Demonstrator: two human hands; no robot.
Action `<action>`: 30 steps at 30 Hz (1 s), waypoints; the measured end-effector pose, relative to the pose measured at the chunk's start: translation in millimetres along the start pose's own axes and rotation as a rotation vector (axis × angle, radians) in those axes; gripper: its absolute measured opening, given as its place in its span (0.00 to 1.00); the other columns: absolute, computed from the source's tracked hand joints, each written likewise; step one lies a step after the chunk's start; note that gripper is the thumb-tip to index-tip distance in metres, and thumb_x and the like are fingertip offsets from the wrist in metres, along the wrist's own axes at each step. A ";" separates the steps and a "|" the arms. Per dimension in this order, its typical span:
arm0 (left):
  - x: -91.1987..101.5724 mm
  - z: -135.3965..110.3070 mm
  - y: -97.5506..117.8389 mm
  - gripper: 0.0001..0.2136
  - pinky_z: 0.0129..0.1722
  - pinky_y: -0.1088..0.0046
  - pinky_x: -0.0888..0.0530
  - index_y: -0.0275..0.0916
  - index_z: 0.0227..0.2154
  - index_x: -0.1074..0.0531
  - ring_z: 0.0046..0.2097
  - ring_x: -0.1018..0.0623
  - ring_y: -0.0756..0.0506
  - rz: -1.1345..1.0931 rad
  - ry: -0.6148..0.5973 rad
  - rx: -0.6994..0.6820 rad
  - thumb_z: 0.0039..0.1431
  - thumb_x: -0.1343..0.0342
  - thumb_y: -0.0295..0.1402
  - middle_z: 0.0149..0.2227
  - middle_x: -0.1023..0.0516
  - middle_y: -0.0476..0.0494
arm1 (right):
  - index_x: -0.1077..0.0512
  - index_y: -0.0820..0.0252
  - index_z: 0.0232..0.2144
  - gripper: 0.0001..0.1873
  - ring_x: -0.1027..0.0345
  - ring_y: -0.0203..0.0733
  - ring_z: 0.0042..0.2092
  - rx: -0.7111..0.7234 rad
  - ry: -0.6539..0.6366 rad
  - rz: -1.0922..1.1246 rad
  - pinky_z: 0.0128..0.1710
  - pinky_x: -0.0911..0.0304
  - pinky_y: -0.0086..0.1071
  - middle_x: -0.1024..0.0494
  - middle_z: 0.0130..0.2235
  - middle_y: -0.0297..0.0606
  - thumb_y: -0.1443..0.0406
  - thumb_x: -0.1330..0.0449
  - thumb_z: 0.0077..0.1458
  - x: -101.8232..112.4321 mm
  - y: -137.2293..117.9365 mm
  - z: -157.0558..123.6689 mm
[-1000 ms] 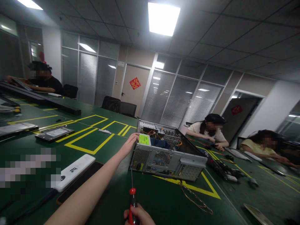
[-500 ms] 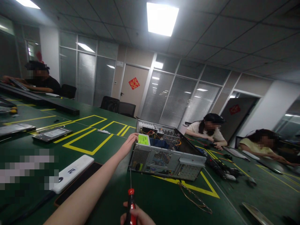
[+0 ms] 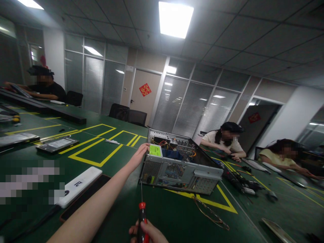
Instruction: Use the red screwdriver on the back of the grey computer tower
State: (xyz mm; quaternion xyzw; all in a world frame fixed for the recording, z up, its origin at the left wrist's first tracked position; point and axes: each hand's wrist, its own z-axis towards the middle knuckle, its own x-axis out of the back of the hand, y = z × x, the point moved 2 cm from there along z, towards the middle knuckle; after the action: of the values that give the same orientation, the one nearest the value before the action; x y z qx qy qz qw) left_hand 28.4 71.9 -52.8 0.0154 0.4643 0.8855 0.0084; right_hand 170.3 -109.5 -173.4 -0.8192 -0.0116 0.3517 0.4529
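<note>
An opened computer case (image 3: pixel 186 173) lies on the green table in front of me, its back panel facing me. A power supply with a green label (image 3: pixel 155 151) sits in its left corner. My left hand (image 3: pixel 138 157) grips the case's left edge beside that label; its fingertips are partly hidden. Low in the view, my right hand (image 3: pixel 152 233) is closed round the red and black handle of a screwdriver (image 3: pixel 142 212). The screwdriver's shaft points away from me, and its tip is at the lower left corner of the back panel.
Left on the table are a white device marked 21 (image 3: pixel 82 185), a dark phone-like slab (image 3: pixel 87 195) and a hard drive (image 3: pixel 57 144). Glasses (image 3: pixel 210 214) lie in front of the case. Cables and black parts (image 3: pixel 238 180) lie to its right. Several people sit around the table.
The screwdriver's handle has turned in my right hand, its red stripe now further right, and the fingers have shifted slightly. My left hand and the computer case stay in place.
</note>
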 end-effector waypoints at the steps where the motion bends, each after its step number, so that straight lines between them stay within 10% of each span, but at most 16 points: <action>1: 0.1 0.1 -0.3 0.14 0.64 0.64 0.42 0.38 0.31 0.30 0.59 0.34 0.43 0.003 0.002 0.001 0.63 0.56 0.39 0.54 0.31 0.42 | 0.34 0.59 0.31 0.34 0.32 0.39 0.31 0.002 -0.011 -0.002 0.33 0.44 0.36 0.24 0.33 0.37 0.47 0.28 0.26 0.2 -0.4 -0.1; 20: -1.0 -0.4 3.8 0.14 0.64 0.65 0.43 0.39 0.29 0.30 0.59 0.34 0.44 -0.025 0.010 0.007 0.63 0.55 0.40 0.53 0.31 0.42 | 0.28 0.60 0.41 0.41 0.36 0.34 0.24 0.097 -0.024 0.056 0.33 0.46 0.34 0.27 0.23 0.31 0.44 0.28 0.26 2.8 7.8 3.9; 30: -0.3 -0.9 4.8 0.13 0.64 0.65 0.42 0.39 0.30 0.30 0.59 0.34 0.44 0.015 0.004 0.015 0.63 0.56 0.39 0.53 0.31 0.43 | 0.32 0.59 0.33 0.30 0.27 0.46 0.36 0.008 -0.079 0.074 0.38 0.40 0.39 0.21 0.37 0.40 0.49 0.29 0.31 -6.8 -0.8 -3.5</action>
State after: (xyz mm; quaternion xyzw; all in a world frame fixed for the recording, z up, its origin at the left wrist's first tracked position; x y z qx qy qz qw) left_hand 28.7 68.4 -49.3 0.0171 0.4708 0.8821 0.0009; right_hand 167.5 -113.9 -167.8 -0.8026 0.0022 0.4005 0.4420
